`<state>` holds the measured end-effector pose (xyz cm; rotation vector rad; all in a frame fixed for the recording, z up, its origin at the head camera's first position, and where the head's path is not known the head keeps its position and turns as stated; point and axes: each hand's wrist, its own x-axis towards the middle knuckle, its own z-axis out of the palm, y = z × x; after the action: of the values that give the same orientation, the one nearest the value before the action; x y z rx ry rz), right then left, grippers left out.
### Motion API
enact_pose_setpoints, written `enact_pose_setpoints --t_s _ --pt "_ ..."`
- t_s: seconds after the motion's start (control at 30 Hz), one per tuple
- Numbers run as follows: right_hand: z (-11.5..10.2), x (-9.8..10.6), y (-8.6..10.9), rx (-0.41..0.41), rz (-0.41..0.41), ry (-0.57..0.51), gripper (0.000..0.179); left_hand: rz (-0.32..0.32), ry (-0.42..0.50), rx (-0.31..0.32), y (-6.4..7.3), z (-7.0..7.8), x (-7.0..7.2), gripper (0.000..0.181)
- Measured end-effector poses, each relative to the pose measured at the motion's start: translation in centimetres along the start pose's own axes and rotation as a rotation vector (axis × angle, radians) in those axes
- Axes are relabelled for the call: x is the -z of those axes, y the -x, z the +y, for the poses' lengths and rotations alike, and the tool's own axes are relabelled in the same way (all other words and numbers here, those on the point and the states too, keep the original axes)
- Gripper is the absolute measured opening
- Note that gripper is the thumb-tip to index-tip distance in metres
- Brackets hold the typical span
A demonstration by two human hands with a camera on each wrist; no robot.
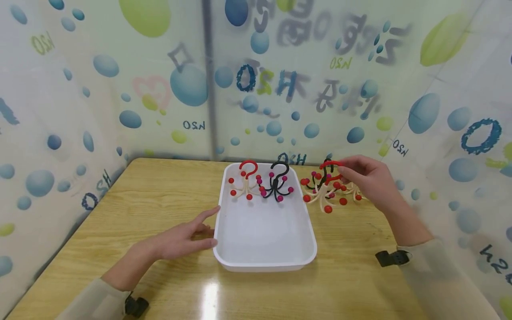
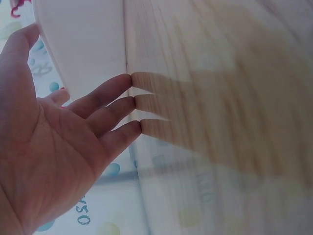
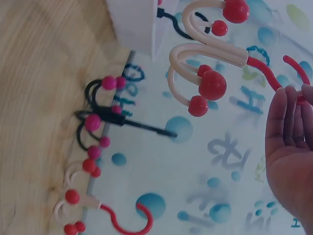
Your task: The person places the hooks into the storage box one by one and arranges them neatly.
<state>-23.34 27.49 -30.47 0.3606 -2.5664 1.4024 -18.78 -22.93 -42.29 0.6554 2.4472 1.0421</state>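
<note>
My right hand (image 1: 370, 180) pinches the red hooked handle of a claw-shaped massager (image 1: 322, 194) with cream legs and red ball tips. It hangs above the table, just right of the white tray (image 1: 268, 242). In the right wrist view this massager (image 3: 222, 51) is clear of the wood. My left hand (image 1: 180, 242) touches the tray's left side with fingers extended, the thumb and index tip at the rim. At the tray's far end lie a cream massager (image 1: 246, 189) with a red hook and a black massager (image 1: 275, 184) with pink balls.
Behind the held massager, another black massager (image 3: 112, 115) and another cream one (image 3: 90, 201) stand on the wooden table (image 1: 168, 195), right of the tray. A patterned curtain (image 1: 168, 124) rises behind the table's far edge and along both sides.
</note>
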Motion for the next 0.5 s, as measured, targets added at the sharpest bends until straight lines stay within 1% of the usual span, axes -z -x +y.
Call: enact_pose_setpoints --t_s 0.07,0.23,0.3,0.5 --pt "-0.7 -0.9 -0.6 0.004 -0.019 -0.003 0.035 -0.002 0.001 0.0 0.0 0.0 0.0 0.089" --pt "-2.2 -3.4 -2.1 -0.008 -0.073 -0.028 0.033 -0.002 -0.005 -0.006 0.0 -0.1 0.0 0.089" --pt "-2.6 -4.7 -2.7 0.002 -0.104 -0.045 0.033 0.002 -0.009 -0.007 0.0 -0.1 0.0 0.089" --pt "-3.3 -8.6 -3.9 0.024 -0.213 -0.049 0.027 0.008 -0.013 -0.013 0.0 0.0 -0.1 0.089"
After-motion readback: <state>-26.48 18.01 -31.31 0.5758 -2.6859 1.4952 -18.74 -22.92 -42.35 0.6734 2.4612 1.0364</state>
